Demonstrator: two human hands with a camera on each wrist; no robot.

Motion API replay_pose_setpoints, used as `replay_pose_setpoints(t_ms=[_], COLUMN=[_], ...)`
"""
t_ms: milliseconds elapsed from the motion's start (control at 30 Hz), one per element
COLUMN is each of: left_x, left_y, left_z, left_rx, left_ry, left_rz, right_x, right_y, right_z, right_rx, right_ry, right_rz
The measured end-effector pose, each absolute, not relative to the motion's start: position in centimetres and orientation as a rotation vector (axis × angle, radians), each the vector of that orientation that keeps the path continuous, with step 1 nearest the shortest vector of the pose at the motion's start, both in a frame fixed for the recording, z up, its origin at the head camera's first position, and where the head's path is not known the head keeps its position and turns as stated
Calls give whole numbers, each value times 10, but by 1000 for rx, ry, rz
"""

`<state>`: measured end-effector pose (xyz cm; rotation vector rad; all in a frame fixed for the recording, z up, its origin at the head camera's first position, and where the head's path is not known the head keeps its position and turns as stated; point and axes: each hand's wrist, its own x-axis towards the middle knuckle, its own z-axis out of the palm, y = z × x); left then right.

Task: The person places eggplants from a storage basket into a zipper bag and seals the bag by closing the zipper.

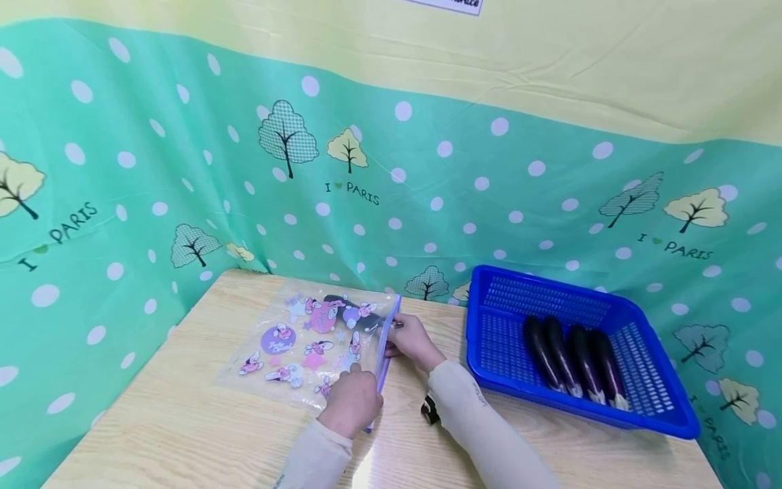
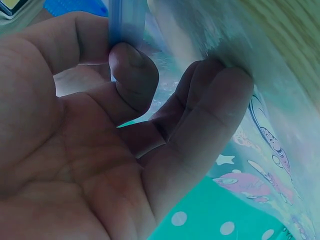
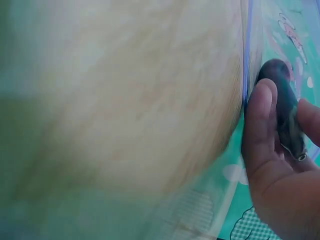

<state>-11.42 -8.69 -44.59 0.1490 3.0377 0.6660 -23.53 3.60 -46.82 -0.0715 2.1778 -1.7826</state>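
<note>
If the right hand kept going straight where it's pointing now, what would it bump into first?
The right hand would probably meet the purple edge of the bag. It holds an eggplant poking into the bag; how wide that opens, I can't tell.

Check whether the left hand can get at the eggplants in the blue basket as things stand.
Probably not: the left hand grips the bag, and the right sleeve lies between that hand and the basket, though the eggplants lie uncovered.

Filmy plastic bag (image 1: 308, 337), glossy eggplants (image 1: 561, 354), plastic basket (image 1: 544, 302), wood-grain table (image 1: 183, 407)
</note>
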Motion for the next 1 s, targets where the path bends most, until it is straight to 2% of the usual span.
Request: replay_pose_setpoints(t_ms=[433, 767, 1000], left_x=[-115, -115, -117], left_y=[-87, -85, -88], left_z=[-448, -447, -448], left_rx=[156, 160, 152], left_ry=[3050, 3037, 3011], left_rz=[681, 687, 685], right_x=[-244, -248, -243], right_y=[35, 34, 36], right_z=[-473, -468, -465], right_rx=[-77, 120, 13], right_ry=[2136, 2325, 2510], right_rz=[-1791, -1672, -1508])
